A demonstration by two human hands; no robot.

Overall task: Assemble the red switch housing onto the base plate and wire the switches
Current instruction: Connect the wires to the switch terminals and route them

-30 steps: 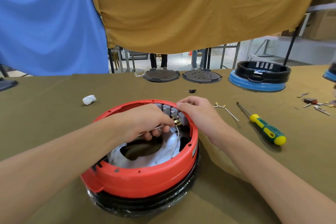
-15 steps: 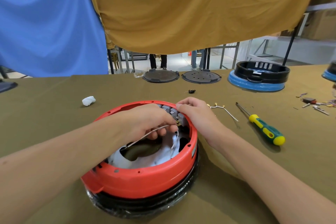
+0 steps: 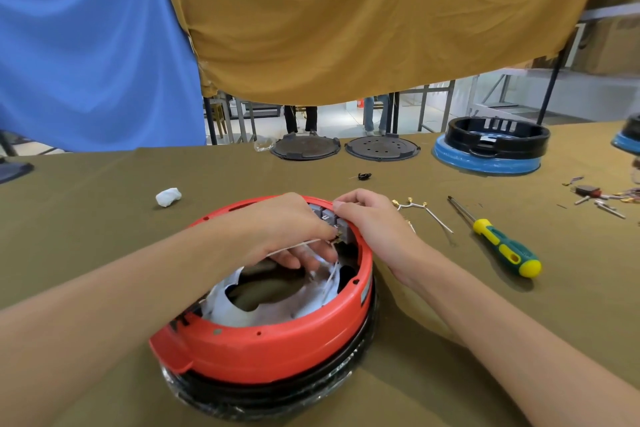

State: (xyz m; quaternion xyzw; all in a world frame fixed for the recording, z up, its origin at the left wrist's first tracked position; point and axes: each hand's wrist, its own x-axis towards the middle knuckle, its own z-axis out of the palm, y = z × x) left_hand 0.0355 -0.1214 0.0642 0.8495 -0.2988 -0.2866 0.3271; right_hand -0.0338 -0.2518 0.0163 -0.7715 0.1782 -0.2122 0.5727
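The red housing (image 3: 270, 343) sits on a black base (image 3: 277, 395) near the front of the table (image 3: 86, 218), which is covered in olive cloth. Inside the ring there is white lining with a dark opening in the middle. Along the far inner wall stands a row of grey switches (image 3: 327, 217).

Both hands are at that far wall. The left hand (image 3: 287, 229) reaches over the rim from the left, its fingers curled down inside the ring, pinching a thin white wire (image 3: 294, 246) whose brass end meets the switches just beside the fingertips. The right hand (image 3: 370, 218) rests on the far right part of the rim, its fingers curled over the edge and gripping the housing right at the switches; the thumb lies along the top of them.

To the right of the housing, on the cloth, lie loose wires with brass clips (image 3: 419, 210) and, farther right, a screwdriver (image 3: 502, 246) with a green and yellow handle. A crumpled white wad (image 3: 168, 196) lies to the left. At the far edge are two dark round plates (image 3: 343, 148) and a black ring on a blue base (image 3: 491, 149). Blue and mustard cloths hang behind the table.
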